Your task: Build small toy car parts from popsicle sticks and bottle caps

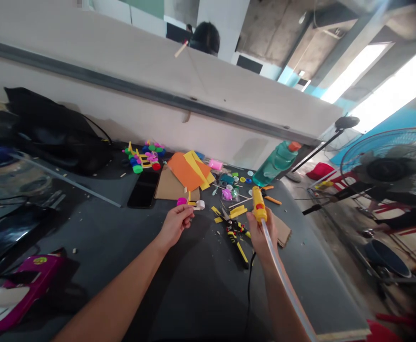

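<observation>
My left grip (175, 225) pinches a small white part (200, 204) at its fingertips; my right grip (259, 237) is wrapped around the yellow glue gun (258, 202). For good control, I should steady the part, hold the gun's tip clear of the left grip, and avoid bending the glue stick (278, 266). Cutters (231, 228) lie on the table (122, 247) between both grips.

We face white partition (87, 42); dark tabletop (97, 237) below; fan (387, 172), bright openings (400, 85) at our right; concrete ceiling (274, 26) beyond.
</observation>
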Tool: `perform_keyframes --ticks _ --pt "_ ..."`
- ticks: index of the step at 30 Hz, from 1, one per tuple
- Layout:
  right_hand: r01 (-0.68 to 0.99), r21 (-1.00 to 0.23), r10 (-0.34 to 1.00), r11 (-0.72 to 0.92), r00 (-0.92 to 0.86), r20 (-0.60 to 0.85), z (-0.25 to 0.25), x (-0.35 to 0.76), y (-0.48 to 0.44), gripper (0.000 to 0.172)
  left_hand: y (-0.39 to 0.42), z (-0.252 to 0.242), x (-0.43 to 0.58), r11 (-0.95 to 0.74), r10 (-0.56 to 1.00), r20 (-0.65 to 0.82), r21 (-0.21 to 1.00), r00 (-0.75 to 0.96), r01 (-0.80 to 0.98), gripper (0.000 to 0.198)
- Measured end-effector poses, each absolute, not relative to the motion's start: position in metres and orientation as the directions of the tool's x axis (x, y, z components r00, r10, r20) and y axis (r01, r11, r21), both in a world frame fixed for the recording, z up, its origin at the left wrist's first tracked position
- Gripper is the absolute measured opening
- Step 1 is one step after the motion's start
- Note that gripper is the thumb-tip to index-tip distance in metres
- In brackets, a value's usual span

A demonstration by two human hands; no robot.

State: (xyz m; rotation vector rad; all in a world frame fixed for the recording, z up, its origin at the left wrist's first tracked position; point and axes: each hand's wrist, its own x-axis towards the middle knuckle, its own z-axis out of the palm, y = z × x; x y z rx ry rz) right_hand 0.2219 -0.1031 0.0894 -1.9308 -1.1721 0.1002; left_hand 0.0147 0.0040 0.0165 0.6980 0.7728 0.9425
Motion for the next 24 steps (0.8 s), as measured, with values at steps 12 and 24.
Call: perform_keyframes --ticks 12,24 --pt "0.673 -0.250 0.679 -0.696 0.730 0.074 0.047 0.303 -0.128 0.045 0.006 0.029 0.005 0.284 0.950 -0.140 0.760 0.280 -0.585 0.018" --pt "0.680 -0.009 0.680 -0.733 0.734 0.008 0.057 0.326 -0.130 0.051 -0.004 0.025 0.012 0.029 0.982 0.017 0.971 0.186 -0.239 0.019"
